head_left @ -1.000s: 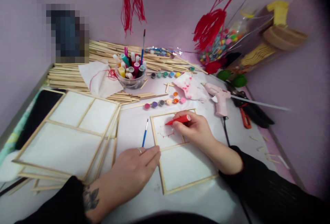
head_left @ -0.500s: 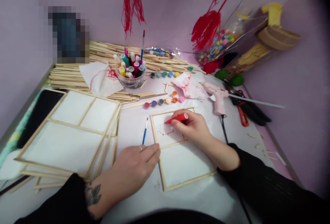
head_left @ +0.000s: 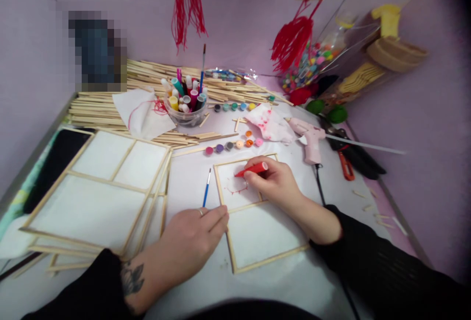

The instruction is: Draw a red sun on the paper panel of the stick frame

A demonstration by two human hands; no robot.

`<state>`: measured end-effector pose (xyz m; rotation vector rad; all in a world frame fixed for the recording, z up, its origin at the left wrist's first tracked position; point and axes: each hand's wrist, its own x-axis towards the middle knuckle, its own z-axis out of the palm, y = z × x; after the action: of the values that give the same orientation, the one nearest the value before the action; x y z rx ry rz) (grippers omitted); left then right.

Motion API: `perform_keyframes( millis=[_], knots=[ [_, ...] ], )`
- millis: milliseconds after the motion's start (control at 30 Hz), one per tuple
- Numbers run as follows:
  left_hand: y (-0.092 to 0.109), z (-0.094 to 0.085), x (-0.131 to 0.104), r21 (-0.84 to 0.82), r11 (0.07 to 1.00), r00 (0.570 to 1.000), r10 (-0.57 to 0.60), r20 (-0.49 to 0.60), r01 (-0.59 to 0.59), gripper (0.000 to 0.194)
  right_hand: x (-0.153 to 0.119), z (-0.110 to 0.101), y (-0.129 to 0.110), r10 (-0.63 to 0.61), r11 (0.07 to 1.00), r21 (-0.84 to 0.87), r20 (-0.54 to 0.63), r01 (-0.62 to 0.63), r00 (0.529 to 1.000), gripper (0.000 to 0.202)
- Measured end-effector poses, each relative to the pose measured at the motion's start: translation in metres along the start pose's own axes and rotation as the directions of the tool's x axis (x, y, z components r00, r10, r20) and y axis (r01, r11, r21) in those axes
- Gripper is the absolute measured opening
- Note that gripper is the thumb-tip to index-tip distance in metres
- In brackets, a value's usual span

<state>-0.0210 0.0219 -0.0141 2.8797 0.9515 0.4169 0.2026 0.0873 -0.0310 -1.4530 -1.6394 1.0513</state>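
Note:
Pinched in my right hand (head_left: 274, 180) is a red marker (head_left: 253, 169), its tip at the white panel of a wooden-stick frame (head_left: 270, 236). Small red marks (head_left: 236, 190) form a partial outline in that frame's upper left section. My left hand (head_left: 196, 234) lies flat, fingers stretched out, with its fingertips on the frame's left edge. Just above those fingers a blue paintbrush (head_left: 206, 187) rests on the table, its lower end hidden behind the hand.
Stacked stick frames (head_left: 91, 202) lie at left. Behind are a tub of markers (head_left: 187, 106), wooden sticks (head_left: 99, 111), paint pots (head_left: 230, 146) and a stained cloth (head_left: 270, 123). A pink glue gun (head_left: 309, 138) and pliers (head_left: 362, 158) lie at right. Red tassels (head_left: 294, 42) hang above.

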Motion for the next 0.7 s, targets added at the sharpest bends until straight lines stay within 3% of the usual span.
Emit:
perform_keyframes(
  millis=[700],
  knots=[
    [-0.0006,0.0014,-0.0003,-0.015,1.0,1.0,0.01,-0.003,-0.01,0.028,0.0011,-0.0006,0.0,-0.005,1.0,0.022,-0.028,0.006,1.0,0.007]
  ],
)
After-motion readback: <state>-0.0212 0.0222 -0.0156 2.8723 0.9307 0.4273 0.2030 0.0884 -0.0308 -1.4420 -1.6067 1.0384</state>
